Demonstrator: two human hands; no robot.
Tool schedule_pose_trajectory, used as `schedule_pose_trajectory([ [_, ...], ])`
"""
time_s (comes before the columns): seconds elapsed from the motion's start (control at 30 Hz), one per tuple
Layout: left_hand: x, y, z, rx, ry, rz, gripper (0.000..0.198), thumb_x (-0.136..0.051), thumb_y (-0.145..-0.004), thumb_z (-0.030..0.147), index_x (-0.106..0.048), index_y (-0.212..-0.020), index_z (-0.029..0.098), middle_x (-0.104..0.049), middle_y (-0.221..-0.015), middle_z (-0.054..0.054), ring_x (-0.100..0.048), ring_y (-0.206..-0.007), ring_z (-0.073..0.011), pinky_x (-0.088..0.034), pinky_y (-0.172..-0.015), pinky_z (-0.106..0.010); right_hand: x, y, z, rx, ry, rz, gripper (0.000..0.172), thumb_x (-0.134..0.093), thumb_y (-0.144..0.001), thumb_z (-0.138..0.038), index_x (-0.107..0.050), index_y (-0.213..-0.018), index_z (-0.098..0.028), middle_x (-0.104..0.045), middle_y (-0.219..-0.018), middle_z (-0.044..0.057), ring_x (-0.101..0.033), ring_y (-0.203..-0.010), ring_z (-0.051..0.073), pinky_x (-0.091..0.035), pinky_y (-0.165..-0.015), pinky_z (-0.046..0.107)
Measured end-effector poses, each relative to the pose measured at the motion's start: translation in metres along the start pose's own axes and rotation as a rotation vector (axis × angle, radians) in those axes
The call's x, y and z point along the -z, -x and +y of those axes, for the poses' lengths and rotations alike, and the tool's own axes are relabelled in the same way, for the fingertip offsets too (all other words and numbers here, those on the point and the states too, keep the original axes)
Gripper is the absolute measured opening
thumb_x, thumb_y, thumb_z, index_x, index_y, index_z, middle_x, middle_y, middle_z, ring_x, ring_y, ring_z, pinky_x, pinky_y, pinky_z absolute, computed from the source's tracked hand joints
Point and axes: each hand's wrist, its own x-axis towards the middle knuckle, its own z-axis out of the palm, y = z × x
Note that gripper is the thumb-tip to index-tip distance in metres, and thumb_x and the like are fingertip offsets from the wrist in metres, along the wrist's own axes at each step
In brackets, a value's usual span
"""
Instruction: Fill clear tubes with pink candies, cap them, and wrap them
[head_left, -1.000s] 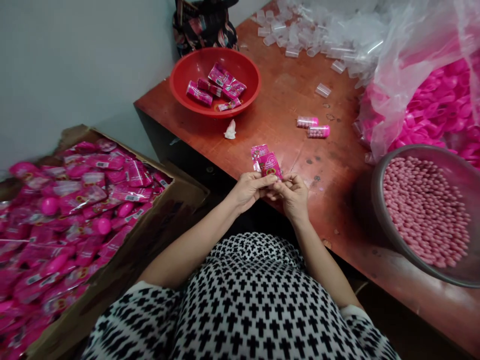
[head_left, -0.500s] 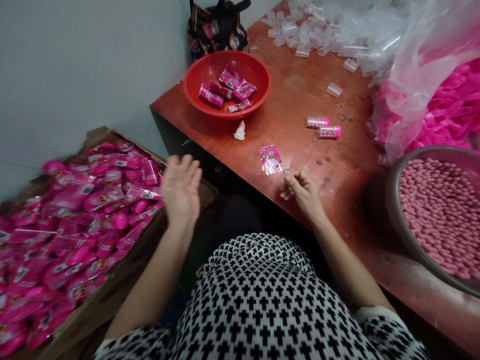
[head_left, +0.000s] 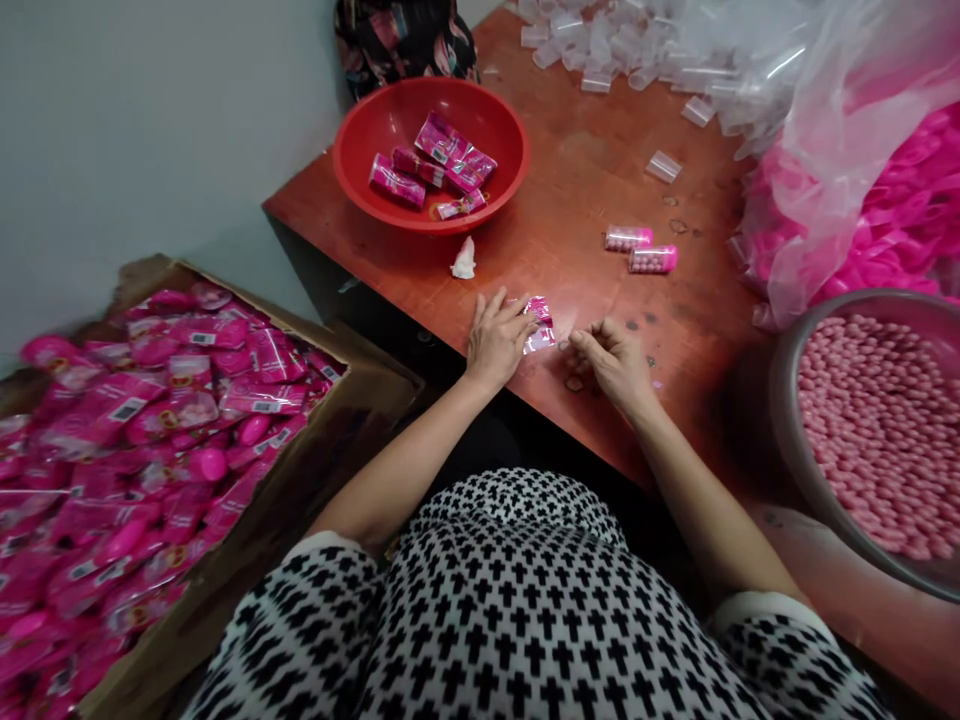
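A small pink printed plastic packet [head_left: 539,330] lies flat on the table near its front edge. My left hand [head_left: 496,342] rests at the packet's left side, fingers stretched out and covering part of it. Just right of the packet is my right hand [head_left: 613,365], its thumb and fingers pinched together; whether anything is between them I cannot make out. Beyond that hand, two clear tubes with pink caps, the rear tube [head_left: 628,238] and the front tube [head_left: 653,260], lie on their sides with pink beads inside.
A red bowl [head_left: 352,190] holds several pink packets, with a white crumpled piece [head_left: 464,259] before it. On the left, a cardboard box [head_left: 367,390] is full of pink packages. A tub of pink beads [head_left: 784,400], clear tubes [head_left: 600,40] and a plastic bag [head_left: 832,190] occupy the right and back.
My left hand has come from above the box, rightward onto the table, and now touches the packet. My right hand stays pinched close to the same place. The view has shifted slightly.
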Motion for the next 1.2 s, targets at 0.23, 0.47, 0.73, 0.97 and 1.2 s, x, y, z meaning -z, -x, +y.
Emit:
schedule_pose_trajectory([
  [0.23,0.005,0.009,0.018,-0.019,0.155,0.069,0.022,-0.066,-0.081,0.024,-0.071,-0.102,0.028,-0.060,-0.131,-0.003,-0.040,-0.135,-0.0215,-0.020,-0.116,-0.048,-0.021,-0.033,0.003,-0.009,-0.223,0.011,0.047,-0.077,-0.065,-0.041,-0.051,-0.098,-0.021,-0.064,-0.069,-0.006,-0.060,-0.058,0.009,-0.047,-0.054,0.021],
  [0.47,0.017,0.014,0.040,0.485,0.781,-0.021,0.040,-0.077,-0.065,0.048,-0.073,-0.084,0.013,-0.072,-0.087,-0.008,-0.068,-0.082,-0.0186,-0.057,-0.079,-0.030,-0.021,-0.027,-0.008,-0.024,-0.253,-0.069,0.043,-0.075,-0.062,-0.030,-0.052,-0.096,-0.020,-0.059,-0.059,-0.010,-0.053,-0.051,0.007,-0.041,-0.051,0.019],
  [0.73,0.016,0.018,0.045,0.607,0.796,-0.037,0.033,-0.086,-0.053,0.037,-0.071,-0.063,0.009,-0.068,-0.063,-0.007,-0.065,-0.056,-0.0133,-0.056,-0.060,-0.022,0.019,-0.054,-0.021,0.148,0.441,0.169,0.023,-0.059,-0.081,-0.039,-0.060,-0.089,-0.018,-0.065,-0.083,0.003,-0.060,-0.077,0.016,-0.047,-0.074,0.031],
  [0.97,0.013,0.017,0.050,0.680,0.848,0.018,0.035,-0.087,-0.050,0.036,-0.070,-0.063,0.008,-0.067,-0.060,-0.006,-0.063,-0.052,-0.0118,-0.054,-0.055,-0.020,0.052,-0.114,-0.044,-0.189,1.187,0.573,0.071,-0.052,-0.084,-0.060,-0.053,-0.121,-0.001,-0.054,-0.119,0.030,-0.059,-0.106,0.036,-0.044,-0.089,0.048],
  [1.2,0.018,0.013,0.049,0.793,0.951,0.099,0.032,-0.088,-0.052,0.028,-0.063,-0.057,0.008,-0.064,-0.057,-0.003,-0.060,-0.048,-0.0097,-0.052,-0.048,-0.019,0.062,-0.100,-0.046,-0.257,1.373,0.275,0.034,-0.052,-0.082,-0.015,-0.062,-0.110,0.003,-0.062,-0.109,0.031,-0.061,-0.107,0.037,-0.046,-0.088,0.044],
])
